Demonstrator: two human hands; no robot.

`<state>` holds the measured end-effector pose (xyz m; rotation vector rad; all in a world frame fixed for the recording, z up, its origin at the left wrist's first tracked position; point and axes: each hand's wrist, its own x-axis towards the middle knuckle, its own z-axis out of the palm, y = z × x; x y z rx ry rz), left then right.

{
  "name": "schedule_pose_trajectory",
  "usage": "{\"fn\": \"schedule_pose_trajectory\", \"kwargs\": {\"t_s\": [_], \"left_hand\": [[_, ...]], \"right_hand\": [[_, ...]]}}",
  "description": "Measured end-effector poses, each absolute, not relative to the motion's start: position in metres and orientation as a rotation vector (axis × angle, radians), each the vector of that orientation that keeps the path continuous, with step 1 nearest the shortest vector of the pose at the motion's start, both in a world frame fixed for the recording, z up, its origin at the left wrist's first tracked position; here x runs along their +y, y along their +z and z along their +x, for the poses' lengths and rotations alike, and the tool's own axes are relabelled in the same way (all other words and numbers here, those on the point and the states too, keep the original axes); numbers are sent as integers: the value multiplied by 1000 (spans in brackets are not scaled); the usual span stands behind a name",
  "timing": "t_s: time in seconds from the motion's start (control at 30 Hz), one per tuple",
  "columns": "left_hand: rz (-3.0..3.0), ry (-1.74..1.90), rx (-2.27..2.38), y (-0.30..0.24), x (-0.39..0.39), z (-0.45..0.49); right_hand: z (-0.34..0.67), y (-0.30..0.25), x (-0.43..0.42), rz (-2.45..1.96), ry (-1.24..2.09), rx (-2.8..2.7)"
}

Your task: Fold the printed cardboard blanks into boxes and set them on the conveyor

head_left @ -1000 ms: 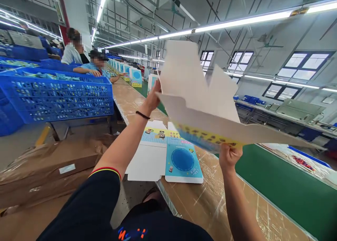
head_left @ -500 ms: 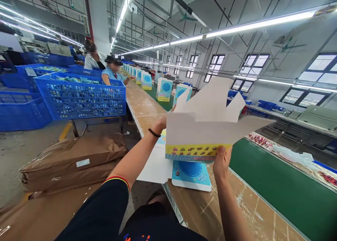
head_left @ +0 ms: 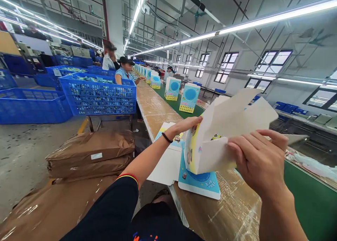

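Both my hands hold a half-folded white cardboard box up above the table, its yellow and blue printed side showing at the left end. My left hand grips its upper left edge. My right hand presses on its white near panel, fingers spread across it. Below the box, a flat printed carton blank with a blue circle lies on the tan table, partly hidden by the box and my left forearm.
Blue plastic crates full of small items stand left of the table, with brown wrapped packs on the floor below. Finished printed boxes stand on a green conveyor belt. Co-workers sit at the far left.
The box has closed from a wide open sheet into a folded sleeve and turned its printed end to the left. My right hand has moved onto its near panel, and the view has swung left.
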<state>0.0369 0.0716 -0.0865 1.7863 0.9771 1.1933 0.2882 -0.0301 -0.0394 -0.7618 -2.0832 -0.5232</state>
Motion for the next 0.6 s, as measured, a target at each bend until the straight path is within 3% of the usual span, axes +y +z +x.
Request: {"fn": "schedule_pose_trajectory", "kwargs": {"t_s": [0.33,0.43,0.6], "left_hand": [[1592,1483,565,-77,72,51],[1699,1485,692,-70,75,57],[1761,1194,1019,-80,102,66]], "right_hand": [[275,-79,38,-1245,-19,-2300],[273,-83,39,-1243,151,-2358],[257,-100,55,-1426,279,-2523]]}}
